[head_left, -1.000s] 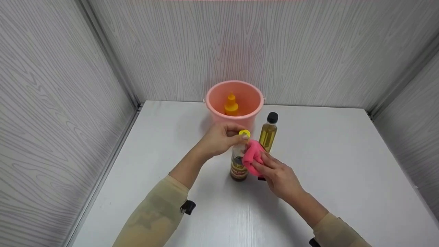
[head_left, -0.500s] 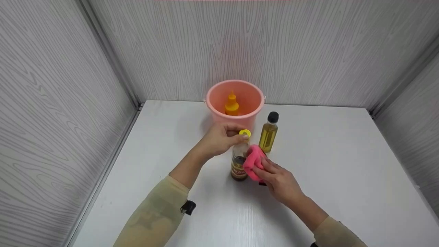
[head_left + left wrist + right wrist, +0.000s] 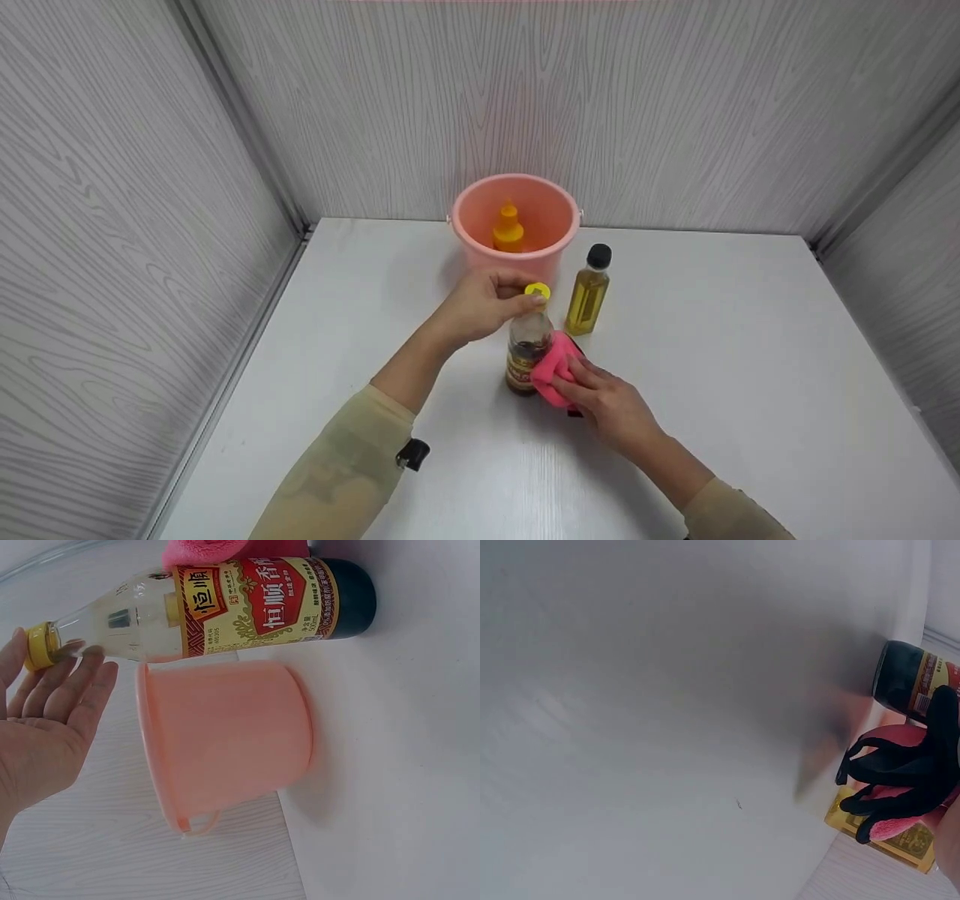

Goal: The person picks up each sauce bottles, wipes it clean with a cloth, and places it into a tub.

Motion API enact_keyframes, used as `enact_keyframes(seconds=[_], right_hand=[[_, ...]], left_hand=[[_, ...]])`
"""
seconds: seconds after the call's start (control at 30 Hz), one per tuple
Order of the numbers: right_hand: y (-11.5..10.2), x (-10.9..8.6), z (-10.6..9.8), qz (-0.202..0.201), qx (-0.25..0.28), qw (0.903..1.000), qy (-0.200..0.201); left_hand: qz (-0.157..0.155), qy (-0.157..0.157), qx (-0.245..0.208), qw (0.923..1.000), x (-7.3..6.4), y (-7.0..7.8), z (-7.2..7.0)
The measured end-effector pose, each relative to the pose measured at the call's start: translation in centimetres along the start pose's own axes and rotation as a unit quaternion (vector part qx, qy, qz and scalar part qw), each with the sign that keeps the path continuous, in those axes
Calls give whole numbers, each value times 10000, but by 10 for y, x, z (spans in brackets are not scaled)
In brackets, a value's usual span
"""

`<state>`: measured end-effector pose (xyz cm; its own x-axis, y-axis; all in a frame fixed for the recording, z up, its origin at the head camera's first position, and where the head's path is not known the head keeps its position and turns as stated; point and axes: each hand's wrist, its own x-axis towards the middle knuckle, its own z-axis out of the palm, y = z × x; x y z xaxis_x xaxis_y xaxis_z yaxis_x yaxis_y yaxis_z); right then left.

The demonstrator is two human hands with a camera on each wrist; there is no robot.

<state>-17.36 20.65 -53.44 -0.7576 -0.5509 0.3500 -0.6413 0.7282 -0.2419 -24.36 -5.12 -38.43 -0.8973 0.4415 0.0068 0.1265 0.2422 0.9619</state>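
Note:
A glass vinegar bottle [image 3: 521, 364] stands upright on the white table, dark liquid inside. My left hand [image 3: 476, 307] pinches its yellow cap [image 3: 538, 290] between thumb and fingers. The label on the vinegar bottle [image 3: 259, 600] faces the left wrist camera. In my right hand [image 3: 616, 409] is a bunched pink cloth [image 3: 555, 375], held against the bottle's lower right side. Black strap-like strips [image 3: 900, 769] lie over the cloth in the right wrist view; what they belong to is unclear.
A pink bucket [image 3: 517, 260] stands behind the vinegar bottle, a yellow-topped bottle [image 3: 508, 234] inside it. Right of the bucket stands a black-capped bottle of golden oil [image 3: 587, 301]. Grey wood-grain panels [image 3: 360, 112] border the back and sides of the table [image 3: 712, 337].
My right hand has slid the pink cloth down the side of the vinegar bottle, uncovering more of the oil bottle behind. My left hand stays on the cap.

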Motion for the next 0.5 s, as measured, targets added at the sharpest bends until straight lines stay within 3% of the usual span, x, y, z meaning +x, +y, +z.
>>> enact_keyframes(seconds=[0.23, 0.5], right_hand=[[0, -2, 4, 130, 41, 9992, -382], [0, -3, 7, 320, 45, 9962, -808]], left_hand=[[87, -30, -118, 9999, 2, -2, 0], [-33, -20, -94, 9999, 2, -2, 0]])
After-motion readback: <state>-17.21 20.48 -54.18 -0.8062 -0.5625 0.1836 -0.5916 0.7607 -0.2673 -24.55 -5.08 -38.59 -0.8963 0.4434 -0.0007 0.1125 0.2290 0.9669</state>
